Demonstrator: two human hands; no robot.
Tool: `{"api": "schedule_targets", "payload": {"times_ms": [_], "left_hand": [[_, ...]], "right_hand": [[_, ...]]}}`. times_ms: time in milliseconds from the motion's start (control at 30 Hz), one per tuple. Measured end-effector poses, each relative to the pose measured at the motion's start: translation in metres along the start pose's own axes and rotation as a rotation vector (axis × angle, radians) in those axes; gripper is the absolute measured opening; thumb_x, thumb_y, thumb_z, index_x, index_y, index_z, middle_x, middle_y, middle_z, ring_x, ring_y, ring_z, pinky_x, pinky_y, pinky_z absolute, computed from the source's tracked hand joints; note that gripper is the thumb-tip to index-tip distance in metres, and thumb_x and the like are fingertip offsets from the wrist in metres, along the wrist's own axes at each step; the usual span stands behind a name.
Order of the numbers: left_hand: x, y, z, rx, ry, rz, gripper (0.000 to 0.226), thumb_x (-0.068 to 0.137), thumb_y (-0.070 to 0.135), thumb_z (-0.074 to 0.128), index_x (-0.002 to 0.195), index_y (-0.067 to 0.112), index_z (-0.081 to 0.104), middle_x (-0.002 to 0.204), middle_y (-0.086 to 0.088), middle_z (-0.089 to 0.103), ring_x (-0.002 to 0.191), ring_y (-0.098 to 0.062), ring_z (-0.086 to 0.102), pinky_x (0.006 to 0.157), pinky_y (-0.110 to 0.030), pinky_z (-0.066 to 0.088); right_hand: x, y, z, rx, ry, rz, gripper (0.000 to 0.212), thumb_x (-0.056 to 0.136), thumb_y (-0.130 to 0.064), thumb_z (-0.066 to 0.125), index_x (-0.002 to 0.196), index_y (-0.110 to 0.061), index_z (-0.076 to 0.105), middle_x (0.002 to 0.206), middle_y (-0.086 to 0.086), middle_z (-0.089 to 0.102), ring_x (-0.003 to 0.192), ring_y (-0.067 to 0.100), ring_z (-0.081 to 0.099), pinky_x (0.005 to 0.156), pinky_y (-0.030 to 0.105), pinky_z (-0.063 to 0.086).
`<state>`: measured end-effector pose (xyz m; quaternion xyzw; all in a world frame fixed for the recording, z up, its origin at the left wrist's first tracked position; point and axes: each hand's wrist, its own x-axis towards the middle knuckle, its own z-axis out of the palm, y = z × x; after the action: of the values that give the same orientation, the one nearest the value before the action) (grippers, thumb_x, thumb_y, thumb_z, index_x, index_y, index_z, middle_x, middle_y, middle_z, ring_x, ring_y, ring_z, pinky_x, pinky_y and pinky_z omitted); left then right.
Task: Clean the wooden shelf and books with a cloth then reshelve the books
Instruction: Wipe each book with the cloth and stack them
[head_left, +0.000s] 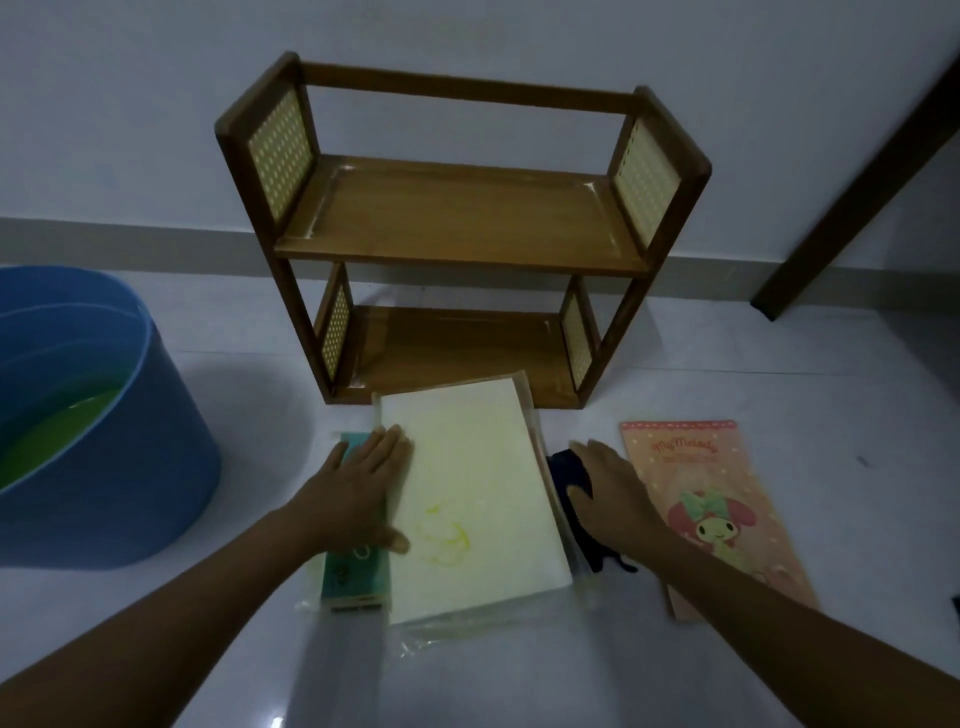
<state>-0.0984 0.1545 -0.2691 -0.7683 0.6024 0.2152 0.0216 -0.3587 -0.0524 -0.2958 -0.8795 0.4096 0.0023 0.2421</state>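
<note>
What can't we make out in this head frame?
- Dark navy cloth: mostly hidden under the right hand; grip unclear.
- Teal-covered book: partly covered by the left hand and the pale cream-covered book; print too blurred to read.
- Blue plastic tub: cut off by the left edge.
- Small dark object: clipped by the right edge, unidentifiable.
</note>
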Motion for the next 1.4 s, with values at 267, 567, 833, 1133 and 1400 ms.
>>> {"api": "schedule_targets", "payload": {"times_ms": [267, 567, 833, 1133, 1400], "left_hand": [[-0.002, -0.017, 0.014, -0.094, -0.019, 0.024, 0.119, 0.071, 0.082, 0.047, 0.150, 0.021, -0.018, 0.155, 0.005, -0.027, 0.141, -0.014, -0.024, 0.116, -0.042, -0.008], [0.000, -0.023, 0.018, -0.114, 0.019, 0.038, 0.118, 0.068, 0.083, 0.047, 0.150, 0.024, -0.015, 0.152, 0.010, -0.026, 0.140, -0.011, -0.022, 0.116, -0.043, -0.013], [0.000, -0.023, 0.014, -0.058, 0.037, 0.043, 0.116, 0.071, 0.074, 0.055, 0.152, 0.022, -0.008, 0.158, 0.005, -0.018, 0.138, -0.010, -0.018, 0.116, -0.045, -0.012], [-0.001, -0.019, 0.009, -0.191, 0.113, 0.040, 0.132, 0.059, 0.077, 0.061, 0.150, 0.021, -0.015, 0.161, -0.002, 0.003, 0.148, -0.021, 0.007, 0.114, -0.039, -0.012], [-0.005, -0.006, 0.002, -0.225, 0.064, -0.030, 0.132, 0.063, 0.066, 0.071, 0.149, 0.022, -0.019, 0.161, -0.004, -0.001, 0.148, -0.025, 0.004, 0.115, -0.043, -0.010]], "right_hand": [[0.004, 0.026, 0.016, 0.126, 0.042, -0.004, 0.056, 0.084, -0.012, 0.059, 0.138, -0.015, 0.042, 0.136, 0.015, 0.047, 0.113, 0.030, 0.057, 0.093, 0.043, 0.051], [-0.034, -0.071, 0.024, -0.100, 0.107, -0.279, 0.061, 0.080, -0.023, 0.046, 0.140, -0.028, 0.039, 0.139, 0.007, 0.043, 0.105, 0.031, 0.055, 0.081, 0.045, 0.056], [-0.014, -0.099, 0.035, -0.304, 0.026, -0.726, 0.050, 0.083, -0.027, 0.046, 0.133, -0.027, 0.044, 0.134, 0.008, 0.050, 0.103, 0.033, 0.052, 0.085, 0.043, 0.046], [-0.025, -0.143, 0.058, -0.164, -0.086, -0.545, 0.058, 0.088, -0.022, 0.048, 0.141, -0.026, 0.027, 0.144, 0.012, 0.032, 0.110, 0.036, 0.038, 0.093, 0.045, 0.037], [0.075, -0.120, 0.010, -0.171, 0.029, -0.045, 0.064, 0.088, -0.014, 0.051, 0.146, -0.026, 0.026, 0.153, 0.010, 0.022, 0.131, 0.040, 0.024, 0.102, 0.045, 0.032]]}}
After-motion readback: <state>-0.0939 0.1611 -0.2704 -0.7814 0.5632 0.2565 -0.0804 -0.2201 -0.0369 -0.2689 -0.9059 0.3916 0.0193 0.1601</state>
